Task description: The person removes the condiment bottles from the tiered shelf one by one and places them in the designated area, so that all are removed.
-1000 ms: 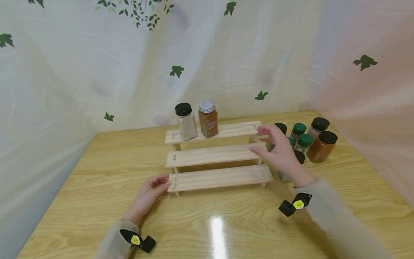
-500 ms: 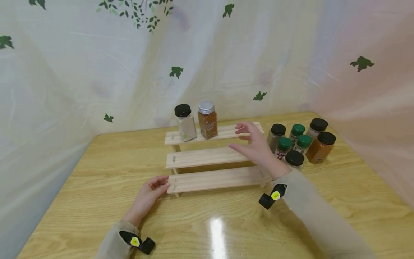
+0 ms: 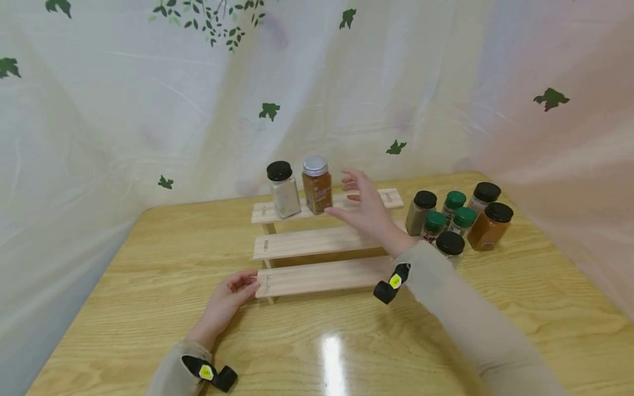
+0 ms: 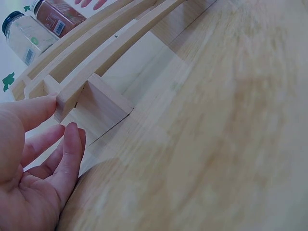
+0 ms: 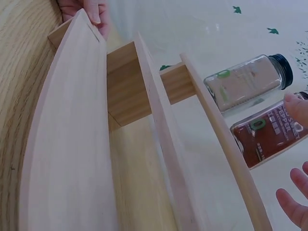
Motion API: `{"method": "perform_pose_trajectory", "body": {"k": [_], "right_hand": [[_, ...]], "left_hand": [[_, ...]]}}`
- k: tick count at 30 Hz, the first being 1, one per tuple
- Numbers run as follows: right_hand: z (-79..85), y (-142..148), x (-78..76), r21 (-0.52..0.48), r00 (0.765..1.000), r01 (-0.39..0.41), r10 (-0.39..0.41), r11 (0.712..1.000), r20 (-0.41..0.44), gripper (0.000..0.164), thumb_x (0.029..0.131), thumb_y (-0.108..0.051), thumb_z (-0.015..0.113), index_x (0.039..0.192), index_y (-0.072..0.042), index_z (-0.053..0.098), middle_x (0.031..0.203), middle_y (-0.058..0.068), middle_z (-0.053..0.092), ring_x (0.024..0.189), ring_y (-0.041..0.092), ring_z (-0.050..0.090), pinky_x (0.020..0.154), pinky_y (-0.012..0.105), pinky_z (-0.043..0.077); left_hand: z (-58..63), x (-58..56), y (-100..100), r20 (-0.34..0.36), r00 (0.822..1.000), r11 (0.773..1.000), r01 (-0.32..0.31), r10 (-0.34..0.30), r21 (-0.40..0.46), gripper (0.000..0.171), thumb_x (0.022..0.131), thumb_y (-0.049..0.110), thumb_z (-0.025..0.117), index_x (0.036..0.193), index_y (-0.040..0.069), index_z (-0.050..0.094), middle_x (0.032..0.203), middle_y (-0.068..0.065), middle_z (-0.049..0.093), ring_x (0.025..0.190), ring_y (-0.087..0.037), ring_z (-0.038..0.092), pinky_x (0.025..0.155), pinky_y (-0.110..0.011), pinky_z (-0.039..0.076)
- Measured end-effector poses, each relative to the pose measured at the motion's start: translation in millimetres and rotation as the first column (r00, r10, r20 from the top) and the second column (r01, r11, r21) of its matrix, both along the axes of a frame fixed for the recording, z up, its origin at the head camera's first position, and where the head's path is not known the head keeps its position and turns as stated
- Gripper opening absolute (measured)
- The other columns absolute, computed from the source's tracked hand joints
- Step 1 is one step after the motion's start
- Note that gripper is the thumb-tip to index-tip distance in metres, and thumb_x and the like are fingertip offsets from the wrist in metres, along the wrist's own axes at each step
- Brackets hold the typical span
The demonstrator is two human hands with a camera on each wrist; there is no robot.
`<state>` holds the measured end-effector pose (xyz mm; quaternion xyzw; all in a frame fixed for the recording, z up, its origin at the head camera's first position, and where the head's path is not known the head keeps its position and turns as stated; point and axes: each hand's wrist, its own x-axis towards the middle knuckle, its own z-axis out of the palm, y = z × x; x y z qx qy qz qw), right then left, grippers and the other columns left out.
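Note:
A three-tier wooden spice rack [image 3: 317, 242] stands on the table. My left hand [image 3: 225, 300] holds the left end of its lowest tier; in the left wrist view the thumb [image 4: 41, 109] presses the board's end and the fingers curl below. On the top tier stand a black-lidded jar of pale powder [image 3: 285, 196] and, right of it, a silver-lidded jar of red pepper powder [image 3: 318, 192]. My right hand [image 3: 369, 212] is spread above the tiers, just right of the red pepper jar, holding nothing. Its thumb overlaps that jar [image 5: 269, 132] in the right wrist view.
Right of the rack, several spice jars stand grouped on the table: green-lidded ones [image 3: 463, 219], black-lidded ones [image 3: 449, 245] and an orange-brown one [image 3: 489, 231]. A pale curtain with leaf prints [image 3: 208, 121] hangs behind the table [image 3: 163, 253].
My right hand has moved left from the grouped jars, across the rack, to beside the red pepper jar, its fingers still spread. The left hand has stayed at the rack's end.

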<state>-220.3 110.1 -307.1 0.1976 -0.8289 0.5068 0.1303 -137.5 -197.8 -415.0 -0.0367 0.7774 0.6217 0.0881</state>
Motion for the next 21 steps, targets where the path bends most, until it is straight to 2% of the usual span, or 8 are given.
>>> {"method": "perform_pose_trajectory", "body": {"k": [12, 21], "right_hand": [[7.4, -14, -5.9, 0.037, 1.000, 0.013, -0.014, 0.999, 0.013, 0.094, 0.072, -0.016, 0.083, 0.146, -0.018, 0.027, 0.135, 0.014, 0.042, 0.121, 0.028, 0.047, 0.100, 0.042, 0.043], [12.9, -18, -8.4, 0.054, 1.000, -0.003, 0.004, 0.999, -0.021, 0.093, 0.072, -0.013, 0.083, 0.146, -0.018, 0.028, 0.134, 0.013, 0.042, 0.122, 0.027, 0.044, 0.101, 0.041, 0.042]], "left_hand": [[1.4, 1.7, 0, -0.008, 1.000, 1.000, 0.003, -0.003, -0.014, 0.042, 0.092, 0.010, 0.061, 0.129, -0.007, 0.050, 0.103, -0.007, 0.058, 0.087, -0.003, 0.055, 0.076, -0.015, 0.049], [1.0, 1.8, 0, -0.013, 1.000, 1.000, 0.007, -0.008, -0.017, 0.043, 0.092, 0.011, 0.062, 0.129, -0.007, 0.050, 0.103, -0.006, 0.058, 0.087, -0.002, 0.055, 0.076, -0.015, 0.049]]}}
